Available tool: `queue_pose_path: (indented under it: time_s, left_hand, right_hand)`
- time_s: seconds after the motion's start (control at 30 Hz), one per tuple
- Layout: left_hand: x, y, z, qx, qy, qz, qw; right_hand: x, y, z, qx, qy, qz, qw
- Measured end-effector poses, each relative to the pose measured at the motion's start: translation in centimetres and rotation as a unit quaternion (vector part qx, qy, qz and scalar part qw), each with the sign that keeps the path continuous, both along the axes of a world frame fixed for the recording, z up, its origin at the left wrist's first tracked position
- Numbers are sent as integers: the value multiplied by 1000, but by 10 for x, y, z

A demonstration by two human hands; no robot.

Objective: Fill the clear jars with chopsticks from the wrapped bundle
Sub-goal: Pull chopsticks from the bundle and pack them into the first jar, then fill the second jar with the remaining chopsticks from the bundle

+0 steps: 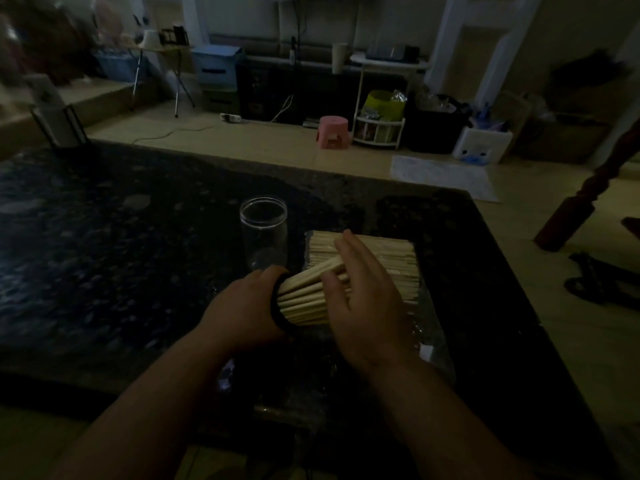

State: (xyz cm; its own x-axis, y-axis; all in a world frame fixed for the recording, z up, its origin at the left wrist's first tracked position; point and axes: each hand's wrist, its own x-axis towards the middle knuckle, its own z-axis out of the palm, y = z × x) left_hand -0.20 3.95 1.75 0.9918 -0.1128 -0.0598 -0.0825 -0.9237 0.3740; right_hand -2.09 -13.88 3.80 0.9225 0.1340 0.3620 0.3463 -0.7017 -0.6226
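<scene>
Our left hand (247,308) clamps a jar (281,303) lying at frame centre; our right hand (363,289), fingers (349,252) spread, should slide the chopsticks (306,299) in level, ends aligned.

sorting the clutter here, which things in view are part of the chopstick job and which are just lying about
Job: clear jar; wrapped bundle; chopsticks held in left hand; right hand.

Lying about: pink stool; white rack; blue box; floor mat.

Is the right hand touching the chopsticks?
Touching. The head view shows the right hand lying flat on the chopsticks, thumb pressed against them.
</scene>
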Motion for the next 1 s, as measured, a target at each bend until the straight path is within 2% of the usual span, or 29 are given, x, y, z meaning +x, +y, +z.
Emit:
queue_pose_path:
  time_s: [0.17,0.27,0.37,0.47,0.6,0.7,0.83,1.0]
  left_hand:
    - [0,-2,2,-11,3,23,1000]
    - [0,1,3,-52,-7,50,997]
    - [-1,5,6,-93,-27,94,991]
    - [0,7,9,-155,-53,131,978]
    - [0,2,12,-308,-82,141,937]
    - [0,-5,16,-410,-67,139,899]
    - [1,-11,16,-475,-53,118,870]
    - [3,-18,18,-498,-33,82,863]
  right_hand:
    - [-1,-6,3,25,-13,16,999]
    - [-2,-11,10,108,32,46,993]
    - [0,-14,15,221,24,-29,974]
    - [4,-18,18,246,39,-80,965]
    - [8,-20,12,231,85,-57,968]
    - [12,-19,6,190,136,-12,972]
    - [11,-15,2,140,206,68,966]
    - [8,-9,-1,136,201,92,966]
